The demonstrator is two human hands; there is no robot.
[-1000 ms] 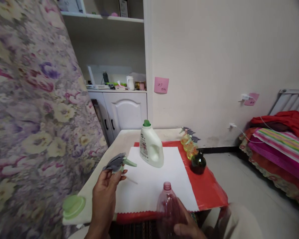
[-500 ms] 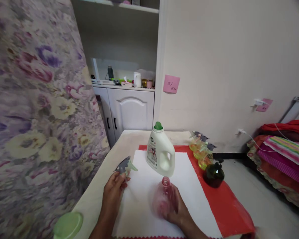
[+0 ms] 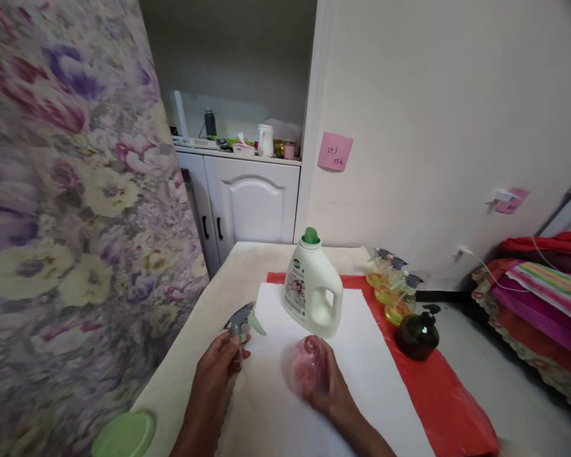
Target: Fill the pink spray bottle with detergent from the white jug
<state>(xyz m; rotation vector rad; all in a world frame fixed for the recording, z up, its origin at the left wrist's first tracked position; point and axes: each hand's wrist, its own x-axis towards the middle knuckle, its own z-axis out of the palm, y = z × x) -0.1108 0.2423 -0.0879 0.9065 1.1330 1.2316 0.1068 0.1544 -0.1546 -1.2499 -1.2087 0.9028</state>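
In my left hand (image 3: 221, 362) I grip a grey and pale green spray nozzle (image 3: 242, 322) by its collar, with its thin tube hanging down. My right hand (image 3: 330, 387) is wrapped around the side of a clear pink bottle (image 3: 305, 365); its mouth is uncovered and tilted toward me. The bottle is slightly blurred, and I cannot tell whether it touches the white sheet (image 3: 271, 419). Just beyond it stands a large pale green detergent jug (image 3: 309, 289) with a handle, a green spout in its uncapped neck.
Several spray bottles with yellow liquid (image 3: 397, 304) and a dark green pump bottle (image 3: 417, 335) stand along the right on a red sheet (image 3: 438, 400). A green round lid (image 3: 124, 435) lies at the near left. A floral curtain (image 3: 90, 222) hangs on the left.
The pink bottle has tipped so that its mouth points more toward me. My left hand still holds the spray nozzle at nearly the same place. The view has shifted slightly.
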